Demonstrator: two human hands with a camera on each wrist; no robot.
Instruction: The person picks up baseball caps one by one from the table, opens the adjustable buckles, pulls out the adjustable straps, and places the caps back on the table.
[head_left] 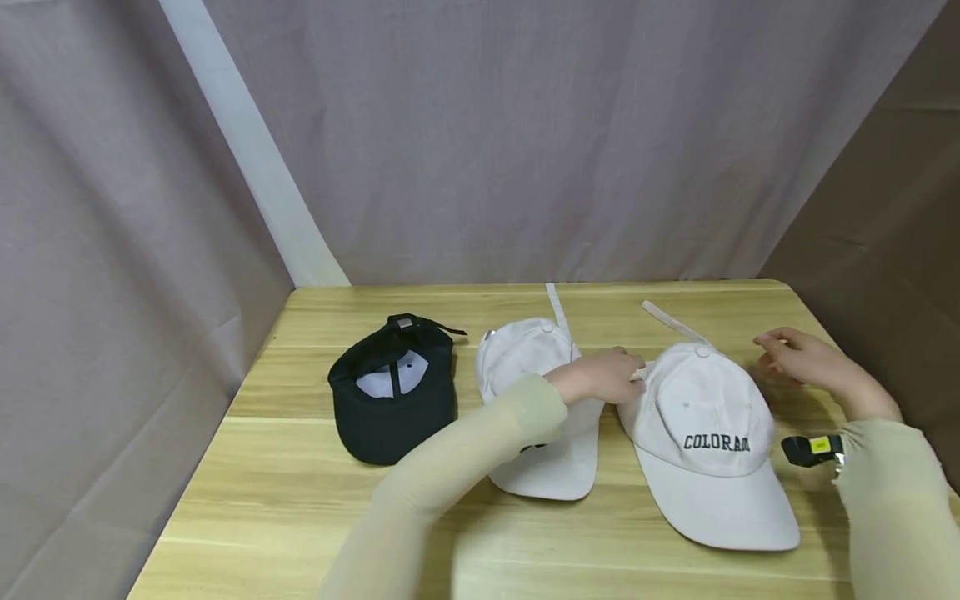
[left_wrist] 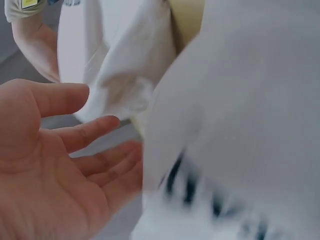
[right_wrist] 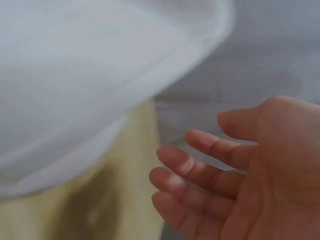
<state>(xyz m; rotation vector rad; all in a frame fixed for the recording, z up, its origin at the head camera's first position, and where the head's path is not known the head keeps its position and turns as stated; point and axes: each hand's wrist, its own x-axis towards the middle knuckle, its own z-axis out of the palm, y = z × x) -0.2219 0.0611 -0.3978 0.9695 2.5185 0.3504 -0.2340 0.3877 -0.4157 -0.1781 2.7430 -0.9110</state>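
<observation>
Three caps lie in a row on the wooden table. At the right is a white baseball cap (head_left: 697, 408) lettered COLORADO, its brim toward the front and its strap reaching back. My left hand (head_left: 603, 375) is between this cap and the middle white cap (head_left: 551, 458), fingers near the left side of the COLORADO cap; the forearm covers part of the middle one. In the left wrist view that hand (left_wrist: 65, 160) has loosely extended fingers and holds nothing. Off the right side of the COLORADO cap, my right hand (head_left: 813, 367) is raised, and its fingers (right_wrist: 200, 200) are relaxed with nothing in them.
A black cap (head_left: 397, 392) lies at the left with its inside showing. The wooden table (head_left: 300, 517) ends at the back against a grey curtain (head_left: 487, 142). A dark wrist device (head_left: 813, 450) juts from the right sleeve beside the COLORADO cap.
</observation>
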